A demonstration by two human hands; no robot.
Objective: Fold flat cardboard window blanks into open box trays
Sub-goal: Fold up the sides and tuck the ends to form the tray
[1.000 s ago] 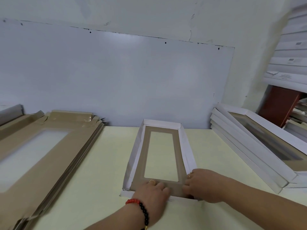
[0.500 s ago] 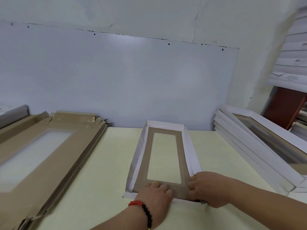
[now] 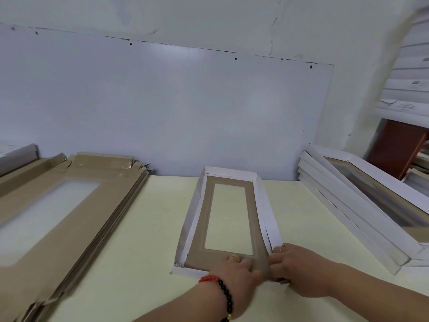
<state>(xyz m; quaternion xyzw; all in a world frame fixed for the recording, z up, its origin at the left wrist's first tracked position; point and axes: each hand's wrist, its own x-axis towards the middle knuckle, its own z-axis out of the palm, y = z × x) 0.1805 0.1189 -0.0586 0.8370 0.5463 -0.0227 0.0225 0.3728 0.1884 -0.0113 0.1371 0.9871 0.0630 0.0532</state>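
Observation:
A brown cardboard window blank (image 3: 209,219) with white flaps lies lengthwise in the middle of the pale yellow table (image 3: 144,240). Its far and side flaps stand partly raised. My left hand (image 3: 234,273), with a beaded bracelet on the wrist, presses flat on the near brown border. My right hand (image 3: 297,268) has its fingers curled around the near right corner flaps, where the right side wall meets the near flap. The near flap lies mostly hidden under both hands.
A stack of flat brown window blanks (image 3: 53,205) fills the table's left side. Several folded white trays (image 3: 362,219) lean stacked at the right. A white board (image 3: 162,108) backs the table. White boxes (image 3: 411,73) and a red-brown cabinet (image 3: 394,147) stand far right.
The view has shifted slightly. Both hands stay at the near end; my right hand has moved a little onto the near right corner flaps.

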